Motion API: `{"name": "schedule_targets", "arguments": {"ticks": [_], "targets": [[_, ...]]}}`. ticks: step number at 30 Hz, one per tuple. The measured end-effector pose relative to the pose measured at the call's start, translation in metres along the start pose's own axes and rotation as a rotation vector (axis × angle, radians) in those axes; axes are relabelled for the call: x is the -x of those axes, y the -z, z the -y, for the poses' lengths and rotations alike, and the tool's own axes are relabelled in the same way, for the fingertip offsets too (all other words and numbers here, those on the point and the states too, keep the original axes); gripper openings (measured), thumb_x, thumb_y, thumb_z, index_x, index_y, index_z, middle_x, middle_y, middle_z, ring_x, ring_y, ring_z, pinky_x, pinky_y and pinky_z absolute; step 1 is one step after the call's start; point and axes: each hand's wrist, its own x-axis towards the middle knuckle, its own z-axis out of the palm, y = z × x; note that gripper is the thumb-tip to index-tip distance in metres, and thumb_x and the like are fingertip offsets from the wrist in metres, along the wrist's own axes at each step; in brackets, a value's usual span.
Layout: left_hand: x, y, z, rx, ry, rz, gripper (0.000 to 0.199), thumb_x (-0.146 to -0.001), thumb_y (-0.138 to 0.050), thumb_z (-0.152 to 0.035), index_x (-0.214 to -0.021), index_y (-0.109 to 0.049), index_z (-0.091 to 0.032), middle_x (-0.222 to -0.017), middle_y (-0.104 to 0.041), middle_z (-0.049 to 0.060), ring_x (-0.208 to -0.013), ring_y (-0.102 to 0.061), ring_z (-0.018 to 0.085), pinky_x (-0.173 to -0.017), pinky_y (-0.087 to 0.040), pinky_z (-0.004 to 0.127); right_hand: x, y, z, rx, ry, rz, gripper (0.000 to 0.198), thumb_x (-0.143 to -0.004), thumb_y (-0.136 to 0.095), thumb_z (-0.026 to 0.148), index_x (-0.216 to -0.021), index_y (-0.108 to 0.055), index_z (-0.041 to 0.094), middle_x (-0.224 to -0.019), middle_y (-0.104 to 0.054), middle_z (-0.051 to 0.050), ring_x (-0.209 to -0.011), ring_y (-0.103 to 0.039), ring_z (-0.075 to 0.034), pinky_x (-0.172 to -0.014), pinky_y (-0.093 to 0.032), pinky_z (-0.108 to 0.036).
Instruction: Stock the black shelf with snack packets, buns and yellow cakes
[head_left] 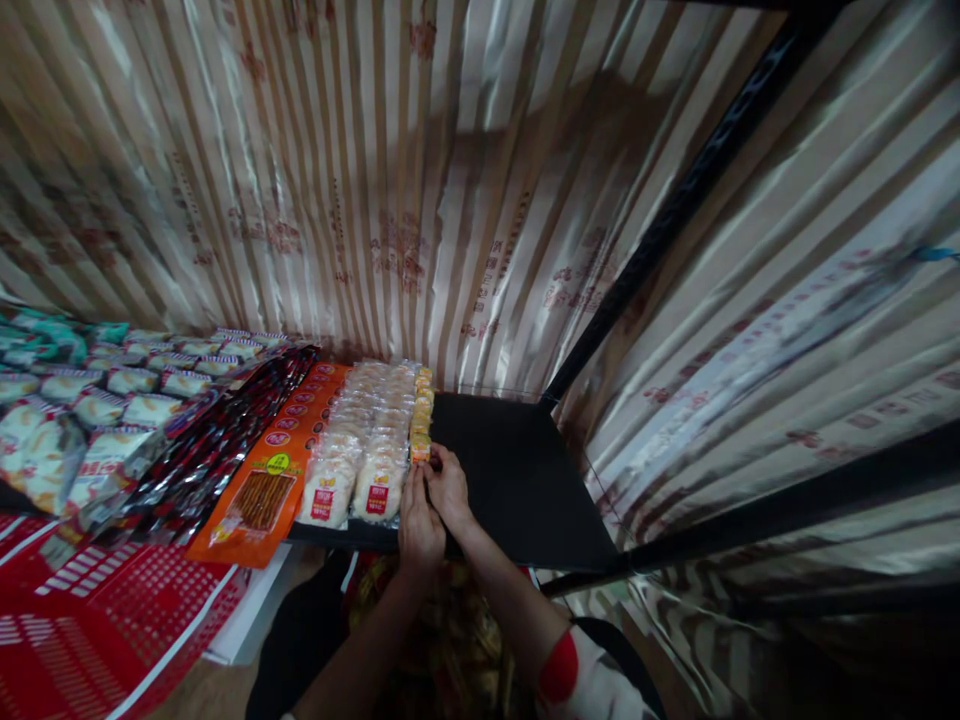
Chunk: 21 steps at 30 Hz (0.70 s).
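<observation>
My left hand lies at the shelf's front edge, its fingers stretched forward beside the rice crackers and touching the near end of a row of small yellow packets. Its fingertips meet the nearest yellow-orange packet. From the right, my right hand curls its thumb and fingers around that same packet; part of the grip is hidden. Left of my hands stand two rows of clear-wrapped rice crackers with red labels. Beside them is an orange snack bag showing brown sticks through its window.
The black shelf extends right to a dark metal post. Dark red shiny packs and white snack bags fill the left. A red plastic basket stands at lower left. Below my arms is a blurred container of golden packets.
</observation>
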Motion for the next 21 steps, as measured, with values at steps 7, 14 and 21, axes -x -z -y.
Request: {"name": "schedule_targets", "arguments": {"ticks": [7,14,21], "targets": [[0.001,-0.013,0.024,-0.004,-0.140,-0.081,0.059,-0.077,-0.030,-0.005,-0.136,-0.036,-0.006,-0.140,-0.041,0.018,-0.134,-0.032,0.022,-0.112,-0.027,0.041,0.001,-0.006,-0.010,0.005,0.009,-0.018,0.043,-0.075,-0.054,0.019,-0.117,-0.057,0.017,-0.109,-0.061,-0.009,-0.094,-0.061,-0.019,-0.086,-0.050,-0.033],[-0.001,-0.020,0.034,-0.051,-0.231,-0.145,0.050,-0.086,-0.030,-0.013,-0.136,-0.035,-0.006,-0.138,-0.044,0.019,-0.133,-0.034,0.021,-0.112,-0.029,0.041,0.000,-0.011,-0.011,0.115,0.036,0.008,0.041,-0.078,-0.050,0.020,-0.118,-0.059,0.018,-0.114,-0.061,-0.009,-0.105,-0.056,-0.021,-0.095,-0.044,-0.037],[-0.002,-0.021,0.035,-0.055,-0.182,-0.104,0.049,-0.086,-0.034,-0.016,-0.133,-0.039,-0.005,-0.138,-0.043,0.020,-0.133,-0.035,0.025,-0.111,-0.029,0.045,0.002,-0.010,-0.016,0.100,0.035,0.054,0.047,-0.078,-0.048,0.019,-0.125,-0.054,0.016,-0.121,-0.057,-0.011,-0.110,-0.054,-0.021,-0.097,-0.043,-0.035]]}}
